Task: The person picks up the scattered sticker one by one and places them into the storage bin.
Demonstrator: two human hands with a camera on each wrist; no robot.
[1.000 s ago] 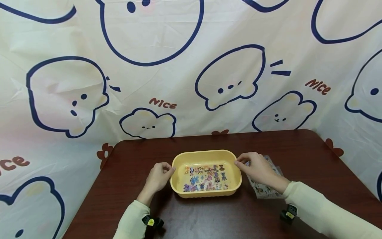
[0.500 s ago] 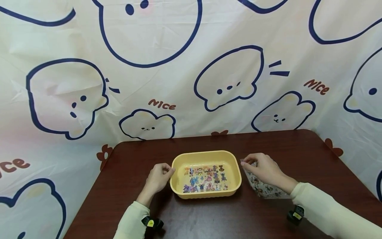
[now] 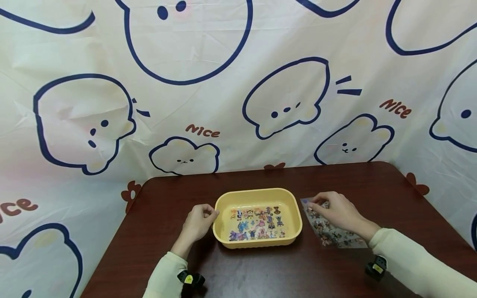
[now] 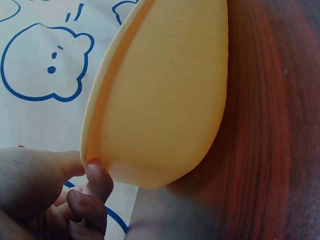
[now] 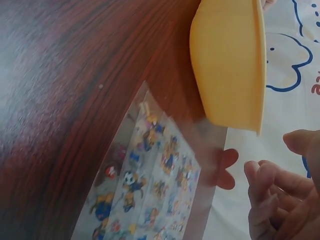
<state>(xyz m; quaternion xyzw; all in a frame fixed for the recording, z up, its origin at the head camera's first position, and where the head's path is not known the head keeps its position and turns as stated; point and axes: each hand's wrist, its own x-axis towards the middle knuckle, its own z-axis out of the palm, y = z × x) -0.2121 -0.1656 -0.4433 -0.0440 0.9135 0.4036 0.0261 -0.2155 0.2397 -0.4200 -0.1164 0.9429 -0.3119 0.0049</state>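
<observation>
A yellow plastic tray [image 3: 257,244] with raised sides stands on the table, flat cutouts of small colourful cartoon figures [image 3: 261,234] lying on its floor. My left hand [image 3: 197,221] pinches the tray's left rim between thumb and index finger, as the left wrist view shows up close. To the right of the tray lie clear sheets printed with small cartoon figures [image 5: 150,185]. My right hand [image 3: 337,211] is over these sheets and hides part of them. In the right wrist view its thumb and loosely bent fingers stand apart, with nothing between them.
The dark red-brown wooden table [image 3: 275,273] carries the tray and sheets. Behind it and at the sides hangs a pale cloth [image 3: 231,103] with blue-outlined cartoon animals. Each wrist wears a small black camera [image 3: 191,278].
My right hand has left the tray's right rim and moved right over the clear sheets. The left hand and the tray have stayed in place.
</observation>
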